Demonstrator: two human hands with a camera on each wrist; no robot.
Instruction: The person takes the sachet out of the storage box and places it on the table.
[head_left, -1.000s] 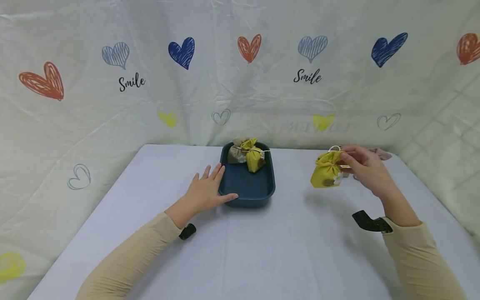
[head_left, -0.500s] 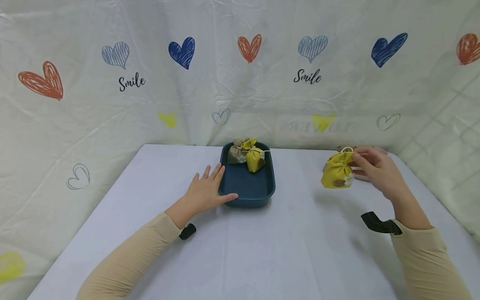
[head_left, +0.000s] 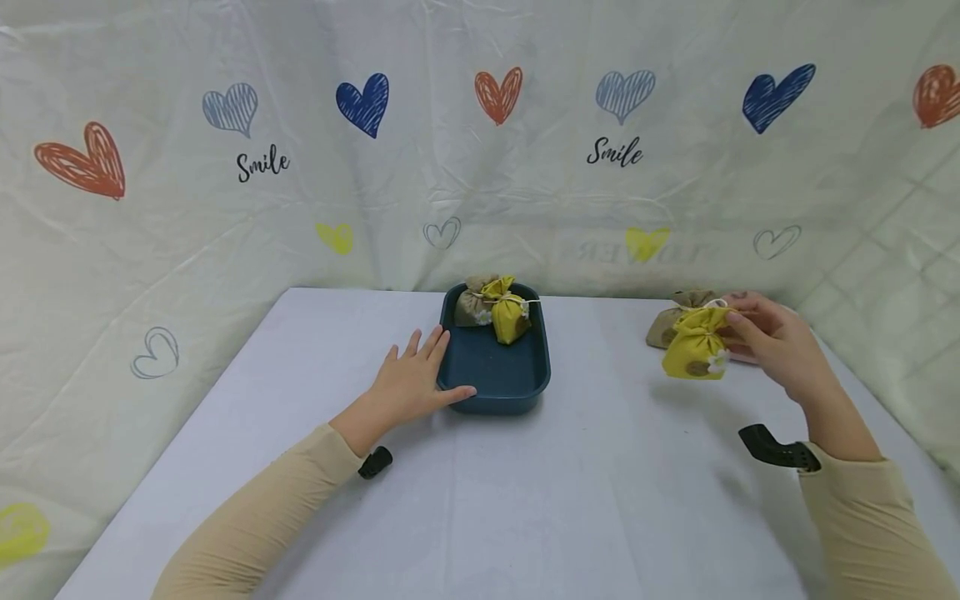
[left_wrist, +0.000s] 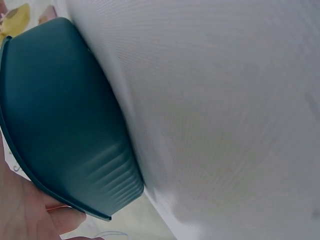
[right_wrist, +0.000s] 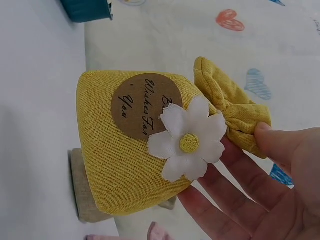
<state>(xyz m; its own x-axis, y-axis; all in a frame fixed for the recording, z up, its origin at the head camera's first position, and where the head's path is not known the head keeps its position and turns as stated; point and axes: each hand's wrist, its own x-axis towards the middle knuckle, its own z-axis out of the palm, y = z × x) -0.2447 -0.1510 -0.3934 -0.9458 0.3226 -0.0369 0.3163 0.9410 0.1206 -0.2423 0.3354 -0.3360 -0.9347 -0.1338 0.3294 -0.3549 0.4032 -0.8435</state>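
My right hand [head_left: 776, 346] pinches a yellow drawstring pouch [head_left: 696, 346] by its gathered neck, above the right side of the table. In the right wrist view the pouch [right_wrist: 135, 145] shows a white fabric flower and a round brown label. My left hand [head_left: 401, 390] lies with spread, straight fingers along the left rim of a dark teal tray [head_left: 491, 375]. At the tray's far end sit a beige pouch [head_left: 472, 307] and another yellow pouch [head_left: 512, 321]. From the left wrist, the tray's outer wall [left_wrist: 60, 110] fills much of the view.
Behind the held pouch, a second beige pouch [head_left: 662, 329] stands on the table at the back right. Something pink [head_left: 744, 358] shows partly under my right hand. A white cloth covers the table [head_left: 525, 500], and a heart-printed sheet [head_left: 540, 183] hangs behind it.
My right hand has moved to the right with the yellow pouch, uncovering the beige pouch behind it. The left hand and the tray have stayed put.
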